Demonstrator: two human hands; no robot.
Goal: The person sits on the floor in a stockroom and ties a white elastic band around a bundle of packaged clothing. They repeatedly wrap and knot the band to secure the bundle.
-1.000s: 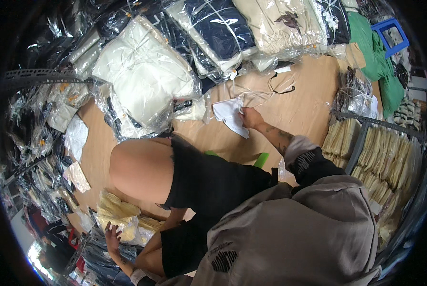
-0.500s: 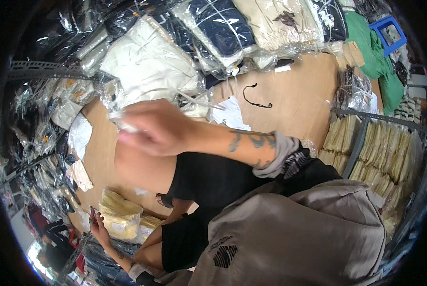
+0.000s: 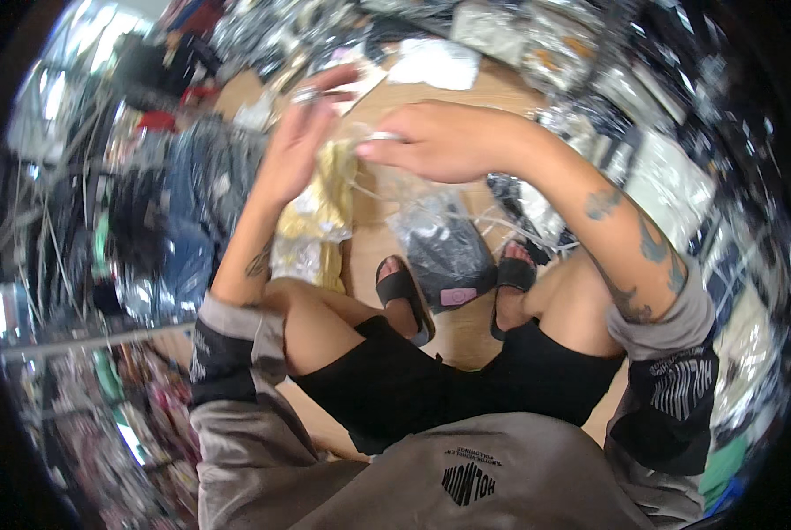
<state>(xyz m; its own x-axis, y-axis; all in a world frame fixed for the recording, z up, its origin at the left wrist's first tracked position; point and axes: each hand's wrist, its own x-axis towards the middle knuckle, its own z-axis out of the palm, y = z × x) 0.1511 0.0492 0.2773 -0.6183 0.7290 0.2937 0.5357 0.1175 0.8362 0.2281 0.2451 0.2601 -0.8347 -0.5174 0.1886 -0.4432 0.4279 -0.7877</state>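
I wear a greyish-taupe shirt [image 3: 369,495], with a black shield-like print [image 3: 469,484] and small dark lettering, nearer my body than my hands. Behind my left hand [image 3: 300,150], the left sleeve [image 3: 236,334] ends in a taupe cuff above a broad black panel with pale printing; behind my right hand [image 3: 453,141], the right sleeve [image 3: 665,318] matches. Dark tattoos [image 3: 650,240] mark my right forearm in several patches, and a smaller one my left. Below my hands come black shorts [image 3: 448,384] and dark wide-strapped sandals [image 3: 401,290].
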